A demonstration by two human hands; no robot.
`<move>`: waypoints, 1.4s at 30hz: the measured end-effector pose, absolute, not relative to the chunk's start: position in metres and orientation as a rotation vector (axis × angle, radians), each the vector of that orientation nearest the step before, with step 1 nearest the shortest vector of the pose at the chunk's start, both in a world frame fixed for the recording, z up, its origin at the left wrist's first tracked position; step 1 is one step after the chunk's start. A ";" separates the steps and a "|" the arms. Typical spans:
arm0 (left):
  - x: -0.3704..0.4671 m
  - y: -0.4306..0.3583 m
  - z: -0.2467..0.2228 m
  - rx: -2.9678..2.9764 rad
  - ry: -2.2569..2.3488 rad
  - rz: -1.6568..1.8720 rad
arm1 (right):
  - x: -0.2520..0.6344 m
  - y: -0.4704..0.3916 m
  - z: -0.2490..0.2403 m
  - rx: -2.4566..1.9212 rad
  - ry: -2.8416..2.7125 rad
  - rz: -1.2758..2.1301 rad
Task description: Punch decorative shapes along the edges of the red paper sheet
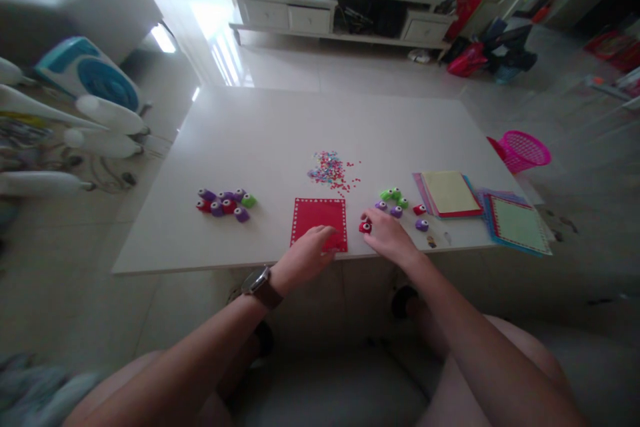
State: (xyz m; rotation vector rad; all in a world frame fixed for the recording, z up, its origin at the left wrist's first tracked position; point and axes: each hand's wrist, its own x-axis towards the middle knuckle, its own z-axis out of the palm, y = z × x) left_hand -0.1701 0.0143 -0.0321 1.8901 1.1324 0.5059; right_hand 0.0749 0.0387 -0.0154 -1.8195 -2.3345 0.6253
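Note:
A red square sheet with a border of small pale dots lies at the table's near edge. Over its lower right part is my left hand, fingers apart, holding nothing. Just right of the sheet, my right hand has its fingers round a small red piece with an eye-like white dot. Beyond that hand sit green pieces and purple pieces of the same kind. Another red piece and a purple one rest to its right.
Scattered colourful confetti lies behind the sheet on the white table. A cluster of purple, red and green pieces is at left. Stacked coloured sheets and bordered sheets lie right. A pink basket stands beyond the table.

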 end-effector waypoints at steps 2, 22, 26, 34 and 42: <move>-0.165 0.017 -0.034 1.561 1.122 0.614 | 0.060 0.034 -0.010 -1.576 -2.306 0.705; -0.269 0.055 -0.009 2.156 1.888 -0.135 | 0.025 0.006 -0.011 -1.204 -2.574 0.722; -0.258 0.056 -0.005 2.268 1.921 -0.184 | 0.015 -0.004 -0.013 -1.122 -2.743 0.650; -0.246 0.051 -0.015 2.213 1.804 -0.198 | 0.010 -0.008 -0.012 -1.063 -2.878 0.569; -0.256 0.062 -0.017 2.184 1.951 -0.287 | 0.072 0.027 0.000 -1.693 -2.349 0.502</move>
